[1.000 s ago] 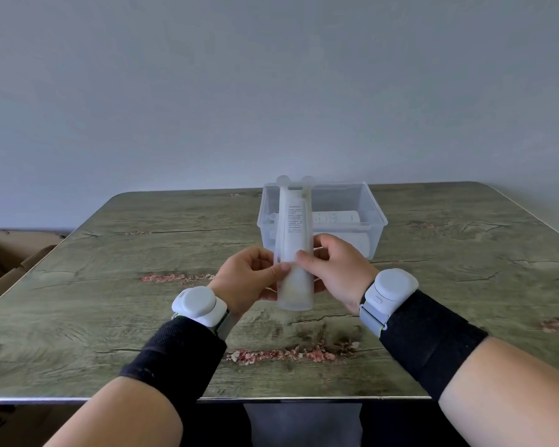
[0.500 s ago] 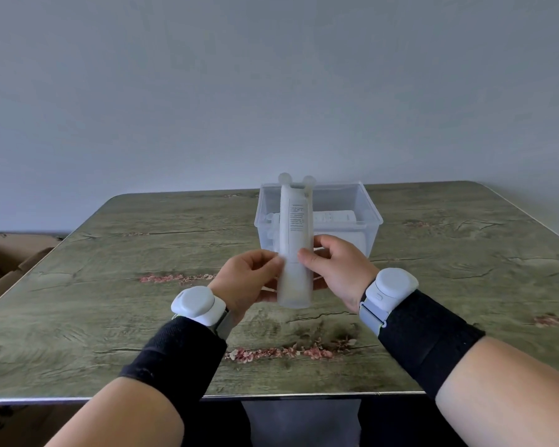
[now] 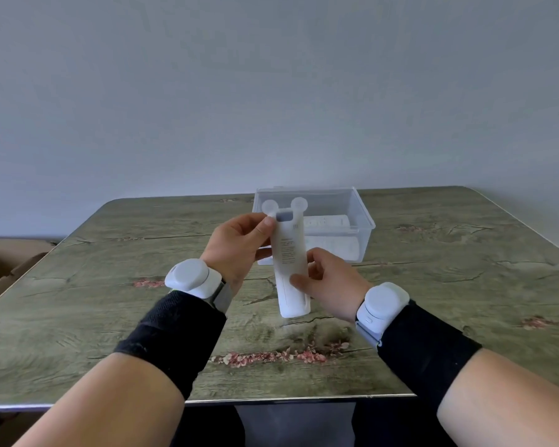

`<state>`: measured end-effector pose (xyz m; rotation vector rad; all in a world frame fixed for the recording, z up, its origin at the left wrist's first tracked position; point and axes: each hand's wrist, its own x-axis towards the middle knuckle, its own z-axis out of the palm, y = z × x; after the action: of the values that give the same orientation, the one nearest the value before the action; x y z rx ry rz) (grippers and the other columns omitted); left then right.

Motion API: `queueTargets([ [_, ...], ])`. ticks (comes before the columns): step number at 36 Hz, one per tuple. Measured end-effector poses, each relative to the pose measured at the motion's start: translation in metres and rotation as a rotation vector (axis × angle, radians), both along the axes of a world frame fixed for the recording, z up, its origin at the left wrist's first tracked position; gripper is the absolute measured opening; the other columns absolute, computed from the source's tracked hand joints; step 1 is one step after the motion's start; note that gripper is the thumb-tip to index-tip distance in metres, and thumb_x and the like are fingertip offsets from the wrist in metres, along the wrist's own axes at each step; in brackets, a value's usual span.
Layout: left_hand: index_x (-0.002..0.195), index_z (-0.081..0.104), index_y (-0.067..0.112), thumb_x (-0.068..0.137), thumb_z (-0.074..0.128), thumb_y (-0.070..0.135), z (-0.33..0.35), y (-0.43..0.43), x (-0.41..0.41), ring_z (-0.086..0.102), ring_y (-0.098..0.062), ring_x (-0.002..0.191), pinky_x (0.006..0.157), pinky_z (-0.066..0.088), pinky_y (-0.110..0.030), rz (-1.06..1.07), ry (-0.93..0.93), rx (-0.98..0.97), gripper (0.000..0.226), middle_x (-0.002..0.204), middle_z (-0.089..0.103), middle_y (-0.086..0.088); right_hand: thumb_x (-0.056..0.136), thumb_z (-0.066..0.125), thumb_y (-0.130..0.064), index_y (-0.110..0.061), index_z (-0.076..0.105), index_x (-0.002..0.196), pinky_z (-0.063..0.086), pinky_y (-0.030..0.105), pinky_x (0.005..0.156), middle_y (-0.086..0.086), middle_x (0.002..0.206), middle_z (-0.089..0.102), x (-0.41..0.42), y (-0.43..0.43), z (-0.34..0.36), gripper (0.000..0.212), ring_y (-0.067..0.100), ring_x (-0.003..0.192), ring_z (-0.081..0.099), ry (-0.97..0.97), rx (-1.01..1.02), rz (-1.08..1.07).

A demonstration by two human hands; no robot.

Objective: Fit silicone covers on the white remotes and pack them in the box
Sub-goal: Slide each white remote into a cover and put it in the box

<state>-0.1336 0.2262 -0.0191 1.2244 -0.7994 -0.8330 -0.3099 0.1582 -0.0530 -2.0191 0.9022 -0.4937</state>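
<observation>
Left hand [image 3: 236, 250], right hand [image 3: 333, 287] round near-upright remote [image 3: 288, 253], eared end up

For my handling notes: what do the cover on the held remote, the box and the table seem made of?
Cover: probably soft silicone, frosted and matt; its thin round ears look milky and translucent. Box: clear hard plastic, glossy; its contents show through the walls. Table: greenish wood grain, perhaps printed laminate; faint sheen, metal-looking edge.
</observation>
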Motion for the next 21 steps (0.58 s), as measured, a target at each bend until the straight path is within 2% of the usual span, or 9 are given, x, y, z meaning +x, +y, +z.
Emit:
queueTargets([
  [3,0.093,0.078,0.014,0.098,0.068,0.018,0.003,-0.001,-0.003,0.077,-0.025,0.090,0.078,0.063,-0.035,0.001,-0.012,-0.029,0.012,0.100,0.080,-0.009,0.085,0.064,-0.062,-0.034,0.060,0.115,0.053,0.024,0.077,-0.016,0.103,0.069,-0.003,-0.002,0.014,0.042,-0.003,0.090,0.065,-0.108,-0.007,-0.040],
  [5,0.087,0.079,0.019,0.097,0.070,0.019,0.007,-0.001,-0.006,0.077,-0.022,0.088,0.077,0.063,-0.033,0.000,-0.054,-0.032,0.014,0.096,0.081,-0.006,0.081,0.057,-0.070,-0.040,0.062,0.114,0.055,0.029,0.080,-0.017,0.102,0.070,-0.003,-0.005,0.028,0.046,-0.002,0.091,0.066,-0.225,-0.034,-0.093],
  [8,0.081,0.082,0.026,0.096,0.071,0.022,0.012,-0.002,-0.009,0.078,-0.021,0.089,0.078,0.061,-0.032,-0.027,-0.105,-0.024,0.019,0.095,0.081,-0.005,0.083,0.058,-0.060,-0.035,0.068,0.092,0.059,0.047,0.084,-0.010,0.088,0.073,-0.002,-0.010,0.048,0.029,0.013,0.089,0.070,-0.336,-0.073,-0.184],
  [10,0.082,0.082,0.028,0.096,0.071,0.024,0.017,-0.003,-0.011,0.078,-0.022,0.091,0.081,0.061,-0.035,-0.038,-0.117,-0.034,0.018,0.096,0.081,-0.005,0.088,0.061,-0.048,-0.030,0.070,0.084,0.058,0.050,0.082,-0.010,0.081,0.073,0.000,-0.012,0.057,0.020,0.016,0.084,0.071,-0.356,-0.116,-0.218],
  [12,0.083,0.082,0.028,0.094,0.072,0.027,0.022,-0.004,-0.012,0.077,-0.022,0.092,0.081,0.062,-0.036,-0.036,-0.112,-0.057,0.015,0.096,0.081,-0.005,0.087,0.061,-0.045,-0.033,0.070,0.082,0.058,0.050,0.081,-0.013,0.080,0.073,0.001,-0.012,0.062,0.016,0.015,0.082,0.071,-0.372,-0.137,-0.220],
  [15,0.081,0.081,0.027,0.086,0.073,0.034,0.026,-0.004,-0.014,0.077,-0.020,0.089,0.079,0.062,-0.033,-0.032,-0.141,-0.060,0.012,0.095,0.081,-0.004,0.088,0.058,-0.045,-0.034,0.066,0.080,0.059,0.051,0.078,-0.007,0.078,0.072,0.002,-0.012,0.066,0.016,0.021,0.081,0.070,-0.363,-0.155,-0.202],
  [17,0.081,0.080,0.026,0.090,0.072,0.032,0.024,-0.002,-0.013,0.077,-0.020,0.091,0.081,0.062,-0.034,-0.031,-0.175,-0.047,0.014,0.096,0.081,-0.003,0.090,0.058,-0.045,-0.034,0.064,0.076,0.058,0.043,0.071,-0.003,0.075,0.069,0.002,-0.012,0.065,0.019,0.017,0.071,0.065,-0.343,-0.183,-0.202],
  [19,0.085,0.079,0.021,0.095,0.071,0.028,0.023,-0.001,-0.012,0.077,-0.020,0.090,0.080,0.062,-0.034,-0.020,-0.161,-0.053,0.014,0.096,0.081,-0.004,0.091,0.058,-0.047,-0.033,0.063,0.074,0.051,0.035,0.064,-0.002,0.073,0.068,0.001,-0.011,0.064,0.022,0.010,0.060,0.056,-0.338,-0.227,-0.208],
  [21,0.090,0.076,0.015,0.097,0.070,0.026,0.023,-0.001,-0.012,0.077,-0.018,0.087,0.078,0.062,-0.032,-0.005,-0.152,-0.056,0.015,0.094,0.081,-0.004,0.093,0.057,-0.046,-0.029,0.062,0.074,0.051,0.036,0.064,-0.002,0.073,0.068,0.001,-0.009,0.065,0.026,0.010,0.059,0.054,-0.336,-0.237,-0.199],
])
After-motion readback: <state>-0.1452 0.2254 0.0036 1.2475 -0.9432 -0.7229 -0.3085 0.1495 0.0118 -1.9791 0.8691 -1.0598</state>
